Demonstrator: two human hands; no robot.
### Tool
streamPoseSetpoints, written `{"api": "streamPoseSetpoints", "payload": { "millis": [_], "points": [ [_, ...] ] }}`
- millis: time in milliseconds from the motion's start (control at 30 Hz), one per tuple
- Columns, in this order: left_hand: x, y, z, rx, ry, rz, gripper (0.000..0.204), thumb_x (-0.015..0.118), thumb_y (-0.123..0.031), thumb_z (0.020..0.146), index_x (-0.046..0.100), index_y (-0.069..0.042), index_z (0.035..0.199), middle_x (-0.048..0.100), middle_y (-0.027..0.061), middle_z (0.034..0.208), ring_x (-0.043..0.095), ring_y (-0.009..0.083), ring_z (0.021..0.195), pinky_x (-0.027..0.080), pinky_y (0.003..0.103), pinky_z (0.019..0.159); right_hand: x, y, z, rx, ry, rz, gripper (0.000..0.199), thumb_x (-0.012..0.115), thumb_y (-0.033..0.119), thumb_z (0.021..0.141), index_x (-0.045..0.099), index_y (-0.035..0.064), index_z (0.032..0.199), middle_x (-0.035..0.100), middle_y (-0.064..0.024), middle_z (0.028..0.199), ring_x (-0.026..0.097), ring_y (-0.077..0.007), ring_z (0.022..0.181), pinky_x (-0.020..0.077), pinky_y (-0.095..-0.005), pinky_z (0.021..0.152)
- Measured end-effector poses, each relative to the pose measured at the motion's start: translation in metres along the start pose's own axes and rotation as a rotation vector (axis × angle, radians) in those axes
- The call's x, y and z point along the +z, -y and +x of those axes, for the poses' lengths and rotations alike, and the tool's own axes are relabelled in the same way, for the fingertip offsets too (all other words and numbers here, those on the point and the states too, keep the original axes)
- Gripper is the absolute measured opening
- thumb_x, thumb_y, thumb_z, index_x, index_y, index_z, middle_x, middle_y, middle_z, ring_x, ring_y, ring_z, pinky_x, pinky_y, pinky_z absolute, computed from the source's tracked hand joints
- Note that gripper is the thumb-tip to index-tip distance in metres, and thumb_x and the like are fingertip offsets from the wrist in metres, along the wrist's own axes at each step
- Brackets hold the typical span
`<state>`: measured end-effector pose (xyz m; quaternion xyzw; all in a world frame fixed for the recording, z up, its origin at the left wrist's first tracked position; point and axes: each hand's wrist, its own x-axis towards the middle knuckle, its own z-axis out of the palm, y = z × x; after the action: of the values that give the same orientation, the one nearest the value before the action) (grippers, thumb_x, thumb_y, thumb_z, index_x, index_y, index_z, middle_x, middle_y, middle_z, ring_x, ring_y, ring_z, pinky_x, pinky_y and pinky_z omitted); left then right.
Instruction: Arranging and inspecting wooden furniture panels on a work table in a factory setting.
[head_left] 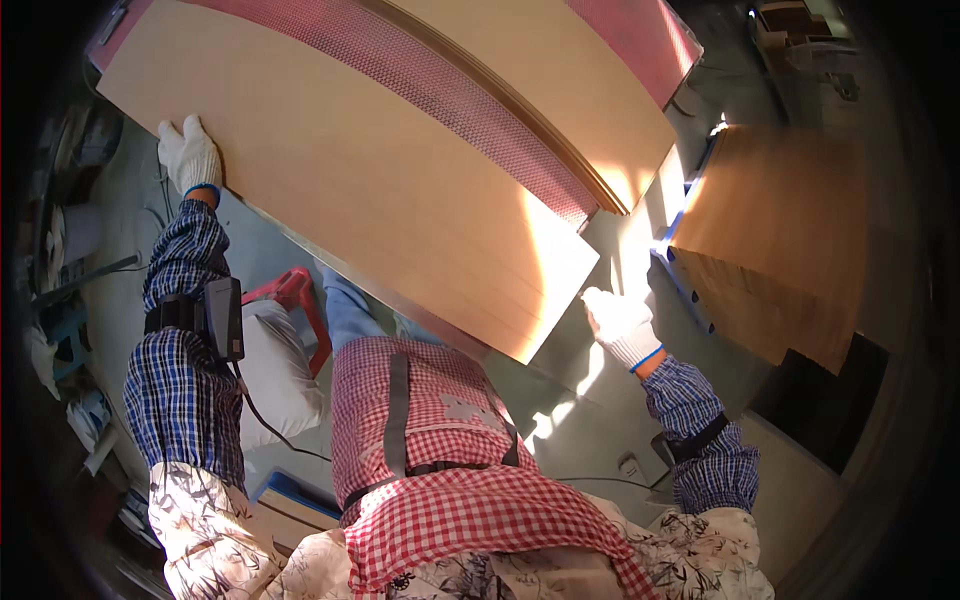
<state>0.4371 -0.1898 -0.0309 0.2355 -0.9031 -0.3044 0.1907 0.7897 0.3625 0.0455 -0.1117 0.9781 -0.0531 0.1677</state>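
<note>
Pale wood: front board (360,190) touched by the left hand (190,158), its near end faced by the right hand (622,325)

The front board is laid flat on a pink-covered table (440,95), ahead of the wearer's body. Its long axis is slanted from the upper left down to the lower right, so that the right end is brought closest to the wearer. A second board (560,90) is set beyond it, roughly parallel, with a strip of pink cover left between them.

The near long edge is met by the left hand toward the far left end; from those fingers, most of the board is stretched away to the right. The visible fingers are held slightly apart, but whether the edge is clamped cannot be told. The right hand is held just beside the short right end, with the board to its left. Its fingers are curled inward; whether anything is gripped, or the end touched, cannot be told. Of the two, the left hand is the nearer, being in contact.

Farther right, a brown wooden stack (780,220) is seen, well apart from the board.
</note>
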Motion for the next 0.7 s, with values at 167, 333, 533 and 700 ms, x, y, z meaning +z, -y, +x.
{"api": "streamPoseSetpoints", "payload": {
  "millis": [167,333,533,700],
  "points": [
    [-0.004,-0.011,-0.004,0.02,-0.037,0.003,0.057,0.051,-0.04,0.089,0.051,0.002,0.128,0.055,0.0337,0.126,0.053,0.049,0.116,0.042,0.05,0.099,0.031,-0.006,-0.047,0.234,0.074,-0.001,0.008,0.058,0.018,0.094,0.059,0.0103,0.093,0.066,-0.0099,0.072,0.065,-0.0317,0.062,0.0525,-0.0413,0.055],
    [-0.011,-0.006,-0.001,0.067,-0.074,-0.002,0.061,0.05,-0.039,0.089,0.051,0.007,0.128,0.057,0.0344,0.125,0.054,0.0487,0.116,0.042,0.049,0.099,-0.017,0.045,-0.014,0.084,-0.231,0.279,0.011,0.061,0.02,0.092,0.064,0.0095,0.097,0.067,-0.0104,0.085,0.063,-0.0294,0.061,0.0512,-0.0372,0.057],
    [-0.009,-0.002,0.001,0.06,-0.042,0.022,0.06,0.05,-0.038,0.089,0.051,0.007,0.127,0.058,0.0343,0.123,0.055,0.0482,0.114,0.042,0.048,0.098,-0.01,0.046,-0.009,0.042,-0.166,0.182,0.012,0.062,0.019,0.091,0.064,0.0088,0.098,0.063,-0.0103,0.085,0.06,-0.0281,0.061,0.0496,-0.0373,0.058],
    [-0.013,-0.005,0.001,0.074,-0.03,-0.002,0.053,0.05,-0.036,0.089,0.053,0.007,0.119,0.06,0.0345,0.117,0.056,0.0494,0.109,0.043,0.05,0.094,-0.008,0.047,-0.005,-0.027,-0.229,0.134,0.015,0.063,0.017,0.089,0.066,0.0092,0.101,0.063,-0.0102,0.082,0.06,-0.0274,0.061,0.0495,-0.0377,0.059]
  ]
}}
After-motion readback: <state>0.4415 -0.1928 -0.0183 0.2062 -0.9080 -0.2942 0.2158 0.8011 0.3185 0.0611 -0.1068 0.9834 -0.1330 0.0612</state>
